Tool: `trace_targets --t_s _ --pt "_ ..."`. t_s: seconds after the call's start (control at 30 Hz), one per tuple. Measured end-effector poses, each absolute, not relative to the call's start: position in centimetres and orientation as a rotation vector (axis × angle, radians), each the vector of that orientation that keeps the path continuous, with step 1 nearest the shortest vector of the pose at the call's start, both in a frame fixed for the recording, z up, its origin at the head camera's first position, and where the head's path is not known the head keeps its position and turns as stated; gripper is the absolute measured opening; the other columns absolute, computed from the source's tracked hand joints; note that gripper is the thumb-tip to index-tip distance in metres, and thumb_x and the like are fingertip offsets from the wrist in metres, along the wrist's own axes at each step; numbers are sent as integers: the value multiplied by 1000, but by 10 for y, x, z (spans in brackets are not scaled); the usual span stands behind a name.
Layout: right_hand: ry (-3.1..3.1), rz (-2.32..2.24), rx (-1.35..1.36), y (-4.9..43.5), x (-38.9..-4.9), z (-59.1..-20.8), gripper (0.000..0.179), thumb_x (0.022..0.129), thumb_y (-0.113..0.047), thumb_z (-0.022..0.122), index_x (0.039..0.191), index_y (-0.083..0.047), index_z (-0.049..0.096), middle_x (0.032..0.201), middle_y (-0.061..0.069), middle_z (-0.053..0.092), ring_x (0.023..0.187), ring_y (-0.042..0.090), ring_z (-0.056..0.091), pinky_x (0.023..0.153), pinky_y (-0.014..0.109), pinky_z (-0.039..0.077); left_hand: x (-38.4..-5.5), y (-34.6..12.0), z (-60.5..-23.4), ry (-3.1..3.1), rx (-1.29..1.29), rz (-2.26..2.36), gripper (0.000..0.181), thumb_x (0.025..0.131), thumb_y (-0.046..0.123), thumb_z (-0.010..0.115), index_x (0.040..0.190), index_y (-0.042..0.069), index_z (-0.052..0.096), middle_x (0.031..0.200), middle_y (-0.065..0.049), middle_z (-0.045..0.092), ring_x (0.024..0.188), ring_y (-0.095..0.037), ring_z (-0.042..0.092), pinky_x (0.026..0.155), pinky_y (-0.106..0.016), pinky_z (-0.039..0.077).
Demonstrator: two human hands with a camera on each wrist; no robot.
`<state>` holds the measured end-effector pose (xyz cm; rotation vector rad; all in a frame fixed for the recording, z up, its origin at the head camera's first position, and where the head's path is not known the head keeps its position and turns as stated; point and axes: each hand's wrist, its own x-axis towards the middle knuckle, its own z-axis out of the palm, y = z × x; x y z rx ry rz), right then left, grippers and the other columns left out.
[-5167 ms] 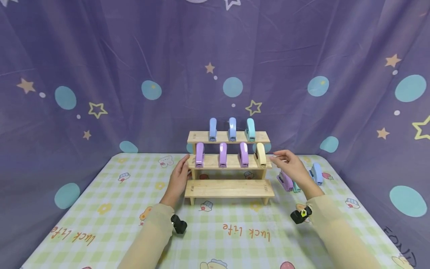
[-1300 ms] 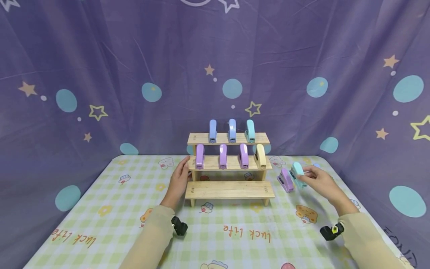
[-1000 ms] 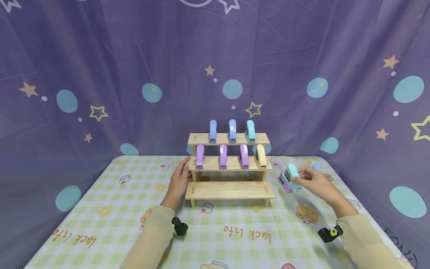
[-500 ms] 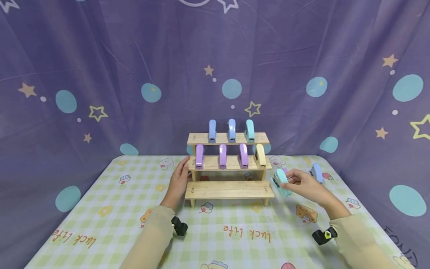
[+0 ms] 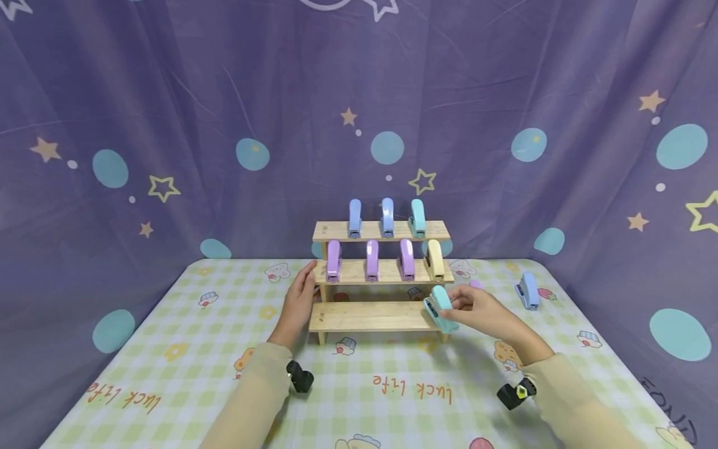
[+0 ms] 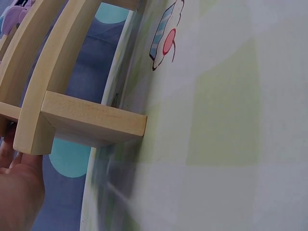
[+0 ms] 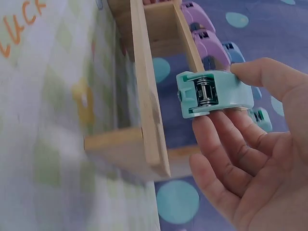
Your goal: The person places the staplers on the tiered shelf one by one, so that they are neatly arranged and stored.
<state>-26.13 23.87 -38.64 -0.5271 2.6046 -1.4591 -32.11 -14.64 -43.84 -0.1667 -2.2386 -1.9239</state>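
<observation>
A three-tier wooden display stand (image 5: 367, 318) stands in the middle of the table. My left hand (image 5: 297, 305) holds the left end of its middle tier; in the left wrist view my fingers (image 6: 31, 163) are partly hidden behind the wood. My right hand (image 5: 482, 315) pinches a mint-green stapler (image 5: 440, 307) between thumb and fingers, over the right end of the bottom tier. The right wrist view shows the mint-green stapler (image 7: 216, 94) close above the board, its spring mechanism visible. Three purple staplers (image 5: 373, 260) and a cream stapler (image 5: 434, 260) line the middle tier.
The top tier bears two blue staplers (image 5: 387, 218) and a mint-green one at its right. A blue stapler (image 5: 528, 291) stands on the checkered tablecloth (image 5: 196, 362) at the right. Behind my right hand, a purple stapler (image 5: 475, 284) is mostly hidden. A purple curtain (image 5: 314, 93) hangs behind the table.
My right hand left the cream stapler, took the mint-green stapler from the table at the right and carried it left over the bottom tier. My left hand stays at the stand.
</observation>
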Motion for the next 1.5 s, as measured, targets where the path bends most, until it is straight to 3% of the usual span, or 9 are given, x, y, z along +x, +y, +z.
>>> trace_targets --t_s 0.43,0.7,0.97,1.5 --pt "2485 -1540 -603 182 -271 -400 37 90 -26 77 112 -1 60 96 8 65 85 23 63 71 31 56 -322 -146 -435 -2225 -170 -1966 49 111 31 34 157 14 34 156 -16 37 137 -37 44 110 -48 43" --pt "2452 -1589 -607 144 -273 -409 35 89 -28 78 109 -4 62 95 6 66 84 21 62 70 32 56 -296 -140 -406 -2248 -187 -1961 47 112 20 32 157 6 32 155 -22 36 136 -41 43 109 -51 43" --pt "2467 -1635 -535 116 -276 -413 36 89 -29 78 112 -7 63 96 4 67 85 19 62 73 34 53 -321 -145 -437 -2207 -176 -1967 49 111 33 35 157 16 36 156 -14 39 136 -35 45 109 -48 44" --pt "2523 -1629 -385 78 -284 -416 41 86 -40 80 106 -10 63 93 2 66 82 19 61 69 32 54 -319 -147 -436 -2197 -221 -1957 49 111 34 34 157 15 35 154 -17 40 135 -37 46 109 -48 44"
